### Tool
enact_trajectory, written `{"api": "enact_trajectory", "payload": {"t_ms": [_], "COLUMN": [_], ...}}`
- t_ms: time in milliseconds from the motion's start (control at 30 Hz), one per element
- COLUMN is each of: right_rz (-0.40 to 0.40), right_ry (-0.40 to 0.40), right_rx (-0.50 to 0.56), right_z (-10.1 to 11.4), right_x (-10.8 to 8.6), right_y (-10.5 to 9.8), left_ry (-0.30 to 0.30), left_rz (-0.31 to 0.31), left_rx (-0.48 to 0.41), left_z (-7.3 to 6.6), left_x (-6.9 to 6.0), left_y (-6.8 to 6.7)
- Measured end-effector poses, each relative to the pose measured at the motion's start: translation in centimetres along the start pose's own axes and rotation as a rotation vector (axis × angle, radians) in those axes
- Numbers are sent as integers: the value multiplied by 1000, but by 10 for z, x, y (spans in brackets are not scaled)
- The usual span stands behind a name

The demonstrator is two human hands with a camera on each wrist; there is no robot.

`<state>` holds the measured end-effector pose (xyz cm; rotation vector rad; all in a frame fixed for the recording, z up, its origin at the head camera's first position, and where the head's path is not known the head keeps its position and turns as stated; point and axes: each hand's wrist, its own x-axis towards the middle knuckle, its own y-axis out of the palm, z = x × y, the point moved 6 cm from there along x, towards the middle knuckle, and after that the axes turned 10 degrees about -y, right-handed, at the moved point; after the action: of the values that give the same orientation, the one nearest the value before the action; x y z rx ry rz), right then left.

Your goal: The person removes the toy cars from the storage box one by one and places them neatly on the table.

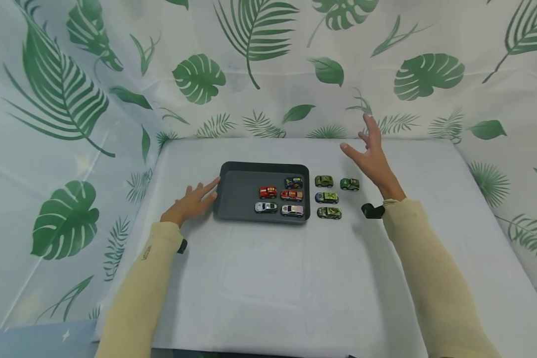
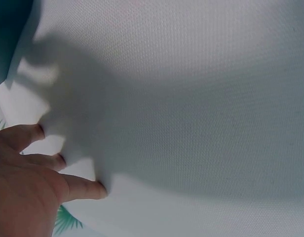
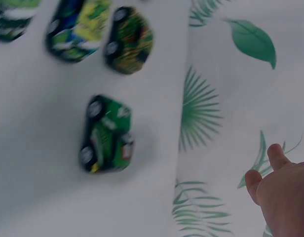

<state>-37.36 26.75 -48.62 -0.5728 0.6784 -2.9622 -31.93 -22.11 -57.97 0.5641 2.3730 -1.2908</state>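
The white worktop [image 1: 273, 278] is showing a fine woven texture and is carrying a dark grey tray [image 1: 237, 194] toward its far side. Just right of the tray, a camouflage car [image 1: 324, 181], a blue-and-yellow car [image 1: 326, 197] and a second camouflage car [image 1: 329, 213] are standing in a column. A green car [image 1: 350, 184] is sitting farther right.

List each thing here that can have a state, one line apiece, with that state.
Tray: flat on the table, partly filled.
Five cars inside it: upright.
Three cars beside it: upright, in a column.
Green car: upright, right of that column.
Left hand: fingers extended near the tray's left rim; contact unclear.
Right hand: in the air, holding nothing.
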Motion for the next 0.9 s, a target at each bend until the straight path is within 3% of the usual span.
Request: {"api": "enact_trajectory", "payload": {"t_ms": [200, 500, 733, 900], "right_rz": [-58, -92, -61, -16], "right_ry": [-30, -105, -129, -171], "right_rx": [102, 252, 162, 119], "right_z": [28, 59, 56, 66], "right_x": [15, 28, 41, 47], "right_y": [11, 48, 76, 98], "left_ry": [-8, 2, 0, -6], "left_rz": [2, -2, 2, -3], "left_rx": [6, 10, 9, 17], "left_z": [2, 0, -2, -2], "left_x": [1, 1, -1, -1], "left_y": [1, 0, 0, -1]}}
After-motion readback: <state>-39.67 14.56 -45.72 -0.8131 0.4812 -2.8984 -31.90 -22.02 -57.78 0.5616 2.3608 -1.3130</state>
